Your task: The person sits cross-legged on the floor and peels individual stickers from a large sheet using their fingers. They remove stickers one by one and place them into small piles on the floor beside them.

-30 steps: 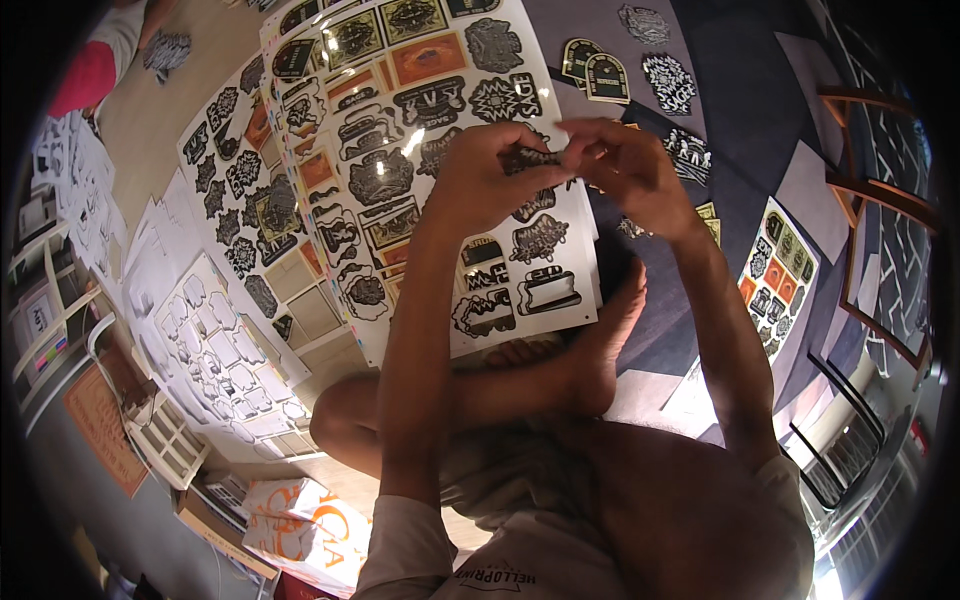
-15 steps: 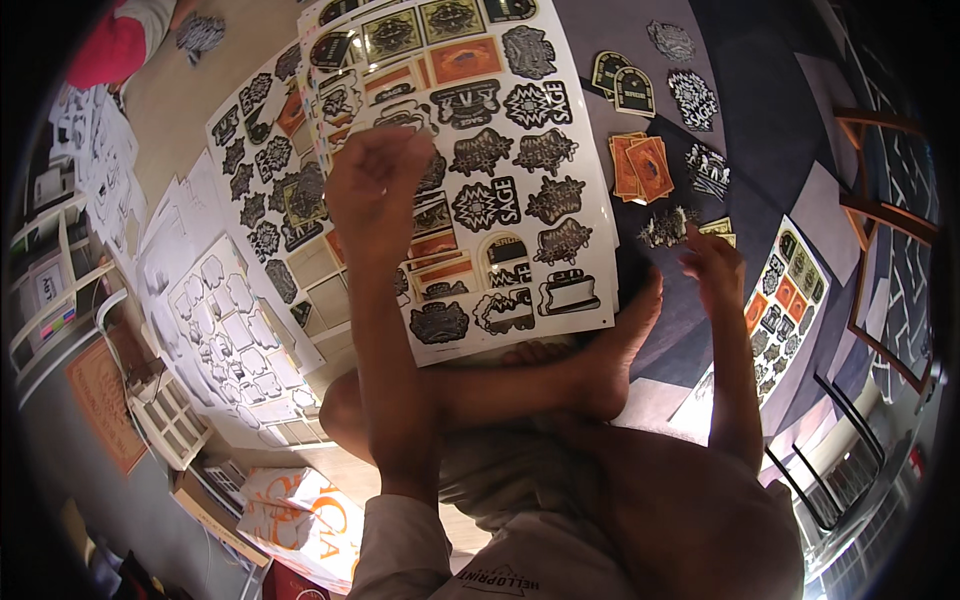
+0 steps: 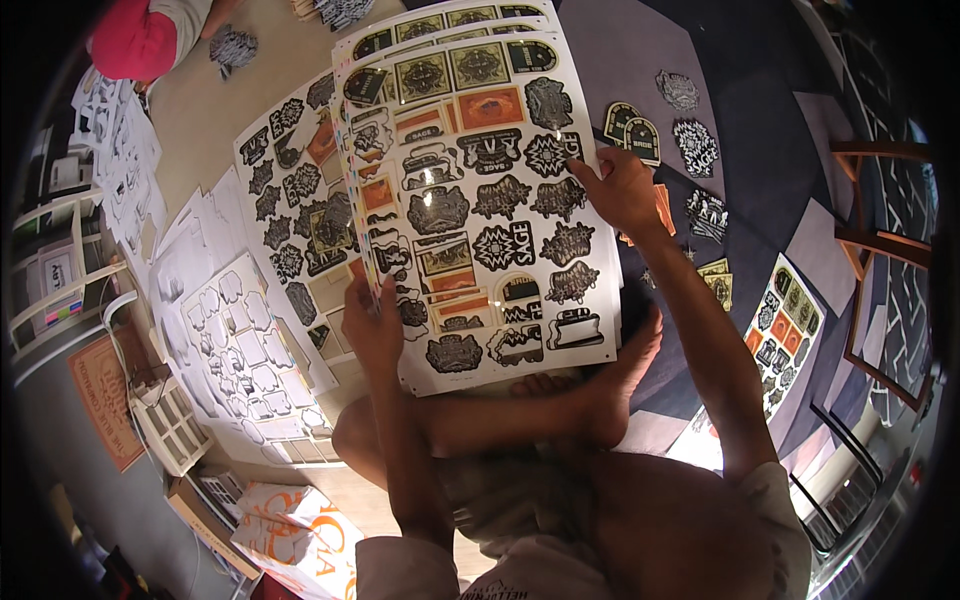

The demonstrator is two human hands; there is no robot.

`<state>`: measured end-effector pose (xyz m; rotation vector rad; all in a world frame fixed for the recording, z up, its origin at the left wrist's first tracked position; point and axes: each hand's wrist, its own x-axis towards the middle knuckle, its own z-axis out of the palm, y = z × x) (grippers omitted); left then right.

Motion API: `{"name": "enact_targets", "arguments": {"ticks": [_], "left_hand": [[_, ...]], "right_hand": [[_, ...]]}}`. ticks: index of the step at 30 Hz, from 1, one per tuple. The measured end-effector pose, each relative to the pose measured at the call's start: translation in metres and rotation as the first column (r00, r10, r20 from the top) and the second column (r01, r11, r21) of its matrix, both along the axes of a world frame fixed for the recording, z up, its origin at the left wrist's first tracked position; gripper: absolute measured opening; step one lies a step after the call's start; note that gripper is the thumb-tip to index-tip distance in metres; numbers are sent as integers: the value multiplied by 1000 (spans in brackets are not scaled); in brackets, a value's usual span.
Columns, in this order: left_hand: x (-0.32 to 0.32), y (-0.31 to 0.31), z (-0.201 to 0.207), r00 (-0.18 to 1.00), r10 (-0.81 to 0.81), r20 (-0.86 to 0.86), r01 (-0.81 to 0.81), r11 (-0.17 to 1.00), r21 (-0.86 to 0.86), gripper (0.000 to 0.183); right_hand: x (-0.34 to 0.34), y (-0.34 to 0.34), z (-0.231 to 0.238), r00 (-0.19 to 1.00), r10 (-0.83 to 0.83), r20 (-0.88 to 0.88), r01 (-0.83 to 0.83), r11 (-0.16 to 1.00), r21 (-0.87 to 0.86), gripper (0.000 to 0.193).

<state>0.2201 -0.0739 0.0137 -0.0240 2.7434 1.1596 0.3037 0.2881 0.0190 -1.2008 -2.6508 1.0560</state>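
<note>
A large white sticker sheet (image 3: 470,375), printed with black, orange and olive-green designs, lies on top of a stack over my crossed legs. Several spots on it show blank or partly bare outlines. My left hand (image 3: 374,325) is closed on the sheet's lower left edge, thumb on top. At the right edge, my right hand (image 3: 622,192) has its thumb and forefinger apart, the thumb at a black burst-shaped sticker (image 3: 546,155). Some of its other fingers are hidden. Beside that wrist, orange card-like stickers (image 3: 662,205) lie in a pile, partly covered by my arm.
To the right lie piles of arched stickers (image 3: 640,140), black-and-white stickers (image 3: 695,148) and olive stickers (image 3: 716,285), plus another sheet (image 3: 785,325). Used backing sheets (image 3: 245,350) spread left. A person in a red cap (image 3: 130,40) sits far left. Wooden chair legs (image 3: 870,240) stand at right.
My right hand has moved from the small piles up and left to the sheet's right edge. My left hand has come down from above the sheet to its left edge.
</note>
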Motion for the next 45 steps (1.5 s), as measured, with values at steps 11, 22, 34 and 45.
{"name": "enact_targets", "arguments": {"ticks": [11,22,34,45], "left_hand": [[-8,1,13,999,-40,36,42,997,-67,44],[-13,-6,2,996,-89,6,89,994,-65,43],[-16,-13,5,989,-125,77,110,979,174,44],[-22,-13,5,981,-110,162,57,952,302,46]], "right_hand": [[10,-17,-16,970,-66,-235,82,995,58,49],[4,-9,-12,987,22,-159,-7,996,93,62],[-83,21,23,854,477,-207,-393,853,344,72],[-250,27,22,700,669,251,-712,625,320,95]]}}
